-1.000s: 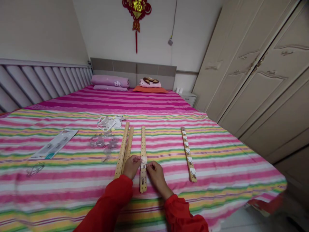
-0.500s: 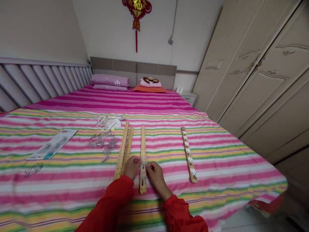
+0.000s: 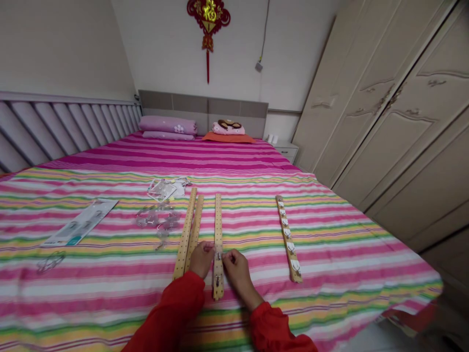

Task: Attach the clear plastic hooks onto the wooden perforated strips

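A perforated wooden strip lies lengthwise on the bed between my hands. Near its close end sits one clear-backed metal hook. Just beyond that, a second clear hook is on the strip. My left hand pinches at this second hook's left edge with closed fingers. From the other side, my right hand has thumb and forefinger pressed together at its right edge. Whether the hook is stuck down or only resting there is too small to tell.
Two more perforated wooden strips lie left of my hands. On the right is a strip bearing several white hooks. Loose clear hooks, small packets, a hook package and a loose clear piece lie left on the striped sheet.
The view has shifted slightly, so everything sits a little lower in the picture. Both hands stay at the same hook, with hardly any movement of the fingers.
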`<state>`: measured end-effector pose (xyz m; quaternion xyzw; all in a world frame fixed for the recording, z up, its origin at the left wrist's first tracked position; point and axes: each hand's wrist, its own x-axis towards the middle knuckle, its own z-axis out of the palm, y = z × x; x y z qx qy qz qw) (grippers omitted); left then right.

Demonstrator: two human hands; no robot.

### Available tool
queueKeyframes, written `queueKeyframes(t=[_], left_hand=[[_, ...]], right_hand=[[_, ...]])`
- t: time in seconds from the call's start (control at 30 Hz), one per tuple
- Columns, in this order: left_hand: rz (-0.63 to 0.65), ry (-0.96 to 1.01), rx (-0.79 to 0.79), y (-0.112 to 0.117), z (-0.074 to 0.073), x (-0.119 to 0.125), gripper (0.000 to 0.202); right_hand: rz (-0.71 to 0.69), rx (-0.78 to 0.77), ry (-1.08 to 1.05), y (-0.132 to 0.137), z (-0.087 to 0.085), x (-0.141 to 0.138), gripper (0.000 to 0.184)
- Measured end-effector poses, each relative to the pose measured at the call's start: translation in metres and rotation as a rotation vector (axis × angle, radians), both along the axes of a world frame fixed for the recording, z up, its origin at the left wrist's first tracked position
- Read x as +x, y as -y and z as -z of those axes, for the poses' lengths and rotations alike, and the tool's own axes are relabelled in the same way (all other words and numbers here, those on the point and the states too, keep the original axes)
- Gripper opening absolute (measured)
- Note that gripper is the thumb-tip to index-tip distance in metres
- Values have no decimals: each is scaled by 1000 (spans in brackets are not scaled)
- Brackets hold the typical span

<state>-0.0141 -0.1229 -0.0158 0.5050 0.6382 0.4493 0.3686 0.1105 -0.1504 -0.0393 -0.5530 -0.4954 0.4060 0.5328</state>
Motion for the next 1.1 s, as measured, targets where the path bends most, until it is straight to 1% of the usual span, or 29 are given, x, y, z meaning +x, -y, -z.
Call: queueKeyframes(t=[0.3,0.57,0.7,0.93,1.1], left_hand=[[-69,91,13,3,3,7,3],[-90,130,-3,3,1,9,7],[-102,139,-7,4,2,10,7],[-110,142,-19,5,3,12,5],[-143,190,-42,6,1,14,3]], right_hand=[[-30,26,-69,2,2,2,23],[-49,-9,-131,3,0,2,7],[-56,-5,-167,2,1,0,9],[-36,-6,-162,2,2,0,10],[-40,11,-151,4,1,2,8]])
